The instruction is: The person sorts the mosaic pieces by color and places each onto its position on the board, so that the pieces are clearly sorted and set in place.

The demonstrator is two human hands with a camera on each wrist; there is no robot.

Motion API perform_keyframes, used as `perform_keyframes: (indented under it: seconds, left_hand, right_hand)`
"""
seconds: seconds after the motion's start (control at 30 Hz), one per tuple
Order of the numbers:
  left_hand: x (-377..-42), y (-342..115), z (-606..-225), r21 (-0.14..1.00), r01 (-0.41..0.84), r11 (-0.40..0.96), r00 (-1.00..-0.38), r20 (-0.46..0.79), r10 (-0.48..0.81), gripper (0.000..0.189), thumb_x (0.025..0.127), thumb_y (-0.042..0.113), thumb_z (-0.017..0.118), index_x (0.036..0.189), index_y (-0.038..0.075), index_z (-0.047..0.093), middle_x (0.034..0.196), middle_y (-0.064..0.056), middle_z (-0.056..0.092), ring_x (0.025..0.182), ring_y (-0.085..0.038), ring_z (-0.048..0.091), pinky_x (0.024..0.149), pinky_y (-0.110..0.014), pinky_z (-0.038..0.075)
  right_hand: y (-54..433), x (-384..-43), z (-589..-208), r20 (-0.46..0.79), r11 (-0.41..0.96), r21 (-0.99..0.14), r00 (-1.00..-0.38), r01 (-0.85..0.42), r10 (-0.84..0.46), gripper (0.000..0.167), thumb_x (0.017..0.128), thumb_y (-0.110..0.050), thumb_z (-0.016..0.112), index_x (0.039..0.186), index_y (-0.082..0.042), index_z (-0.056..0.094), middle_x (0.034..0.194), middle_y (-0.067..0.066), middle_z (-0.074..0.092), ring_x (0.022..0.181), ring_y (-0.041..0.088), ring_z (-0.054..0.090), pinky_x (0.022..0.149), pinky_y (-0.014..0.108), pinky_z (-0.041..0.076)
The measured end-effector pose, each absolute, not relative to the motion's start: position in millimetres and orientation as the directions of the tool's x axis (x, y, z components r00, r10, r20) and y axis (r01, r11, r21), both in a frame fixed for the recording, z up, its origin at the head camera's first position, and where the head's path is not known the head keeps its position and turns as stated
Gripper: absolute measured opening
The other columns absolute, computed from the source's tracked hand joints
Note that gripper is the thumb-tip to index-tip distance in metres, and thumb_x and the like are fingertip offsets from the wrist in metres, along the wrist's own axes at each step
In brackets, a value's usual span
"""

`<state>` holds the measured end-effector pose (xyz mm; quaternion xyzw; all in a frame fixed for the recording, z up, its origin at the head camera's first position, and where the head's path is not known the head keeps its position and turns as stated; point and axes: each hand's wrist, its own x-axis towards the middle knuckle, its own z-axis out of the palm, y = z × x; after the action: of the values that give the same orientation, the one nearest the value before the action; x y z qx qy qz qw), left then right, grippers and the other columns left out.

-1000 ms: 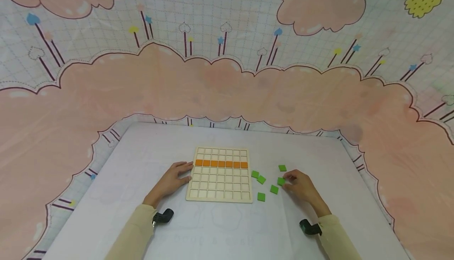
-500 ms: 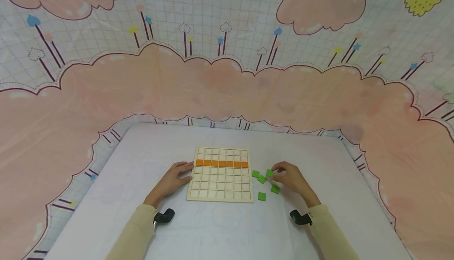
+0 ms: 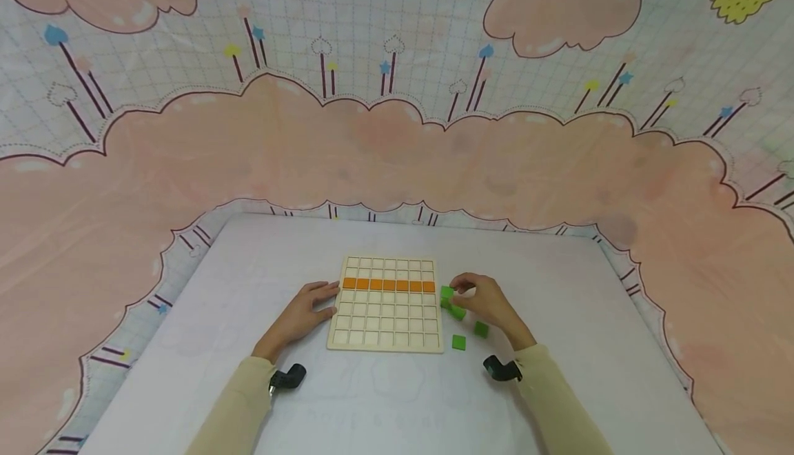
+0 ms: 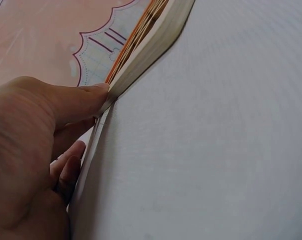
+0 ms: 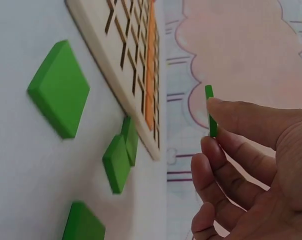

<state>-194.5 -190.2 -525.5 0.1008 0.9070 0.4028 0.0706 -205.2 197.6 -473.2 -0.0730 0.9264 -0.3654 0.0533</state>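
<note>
My right hand [image 3: 486, 300] pinches a small square green tile [image 5: 211, 111] between thumb and fingertips, held edge-on in the right wrist view and just off the board's right side. The pale wooden grid board [image 3: 386, 339] lies flat, with one row of orange tiles [image 3: 389, 285] in its second row from the far side; its other cells hold no tiles. My left hand [image 3: 305, 314] touches the board's left edge with thumb and fingertips. In the left wrist view the thumb [image 4: 83, 102] lies against that edge.
Loose green tiles lie right of the board: one near its front corner [image 3: 458, 342], another farther right [image 3: 481, 329], and two close together [image 5: 117, 162] by the board's side. A white table [image 3: 248, 248] stands before a patterned cloth backdrop [image 3: 397, 152].
My right hand has moved left toward the board, carrying the green tile from the right side of the loose tiles. My left hand and the board stay in place.
</note>
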Motion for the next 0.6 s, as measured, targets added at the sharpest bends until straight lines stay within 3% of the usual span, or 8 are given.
perform_keyframes:
  seconds: [0.23, 0.6]
  left_hand:
    - [-195, -191, -527, 0.754, 0.128, 0.645, -0.968, -0.046, 0.246, 0.053, 0.093, 0.019, 0.068, 0.142, 0.008, 0.052, 0.156, -0.008, 0.039, 0.147, -0.036, 0.027, 0.118, -0.061, 0.024]
    - [-194, -190, -526, 0.758, 0.098, 0.645, -0.970, -0.072, 0.232, 0.054, 0.093, 0.019, 0.067, 0.143, 0.010, 0.051, 0.157, -0.010, 0.037, 0.148, -0.036, 0.026, 0.118, -0.061, 0.023]
  right_hand:
    - [177, -208, -469, -0.023, 0.700, -0.705, -0.982, -0.117, -0.187, 0.024, 0.084, -0.015, 0.077, 0.107, -0.014, 0.070, 0.103, 0.001, 0.070, 0.099, 0.019, 0.061, 0.090, 0.041, 0.051]
    - [149, -211, -464, 0.037, 0.625, -0.750, -0.957, -0.216, -0.286, 0.023, 0.083, -0.015, 0.078, 0.105, -0.012, 0.070, 0.100, 0.003, 0.071, 0.096, 0.021, 0.062, 0.084, 0.034, 0.048]
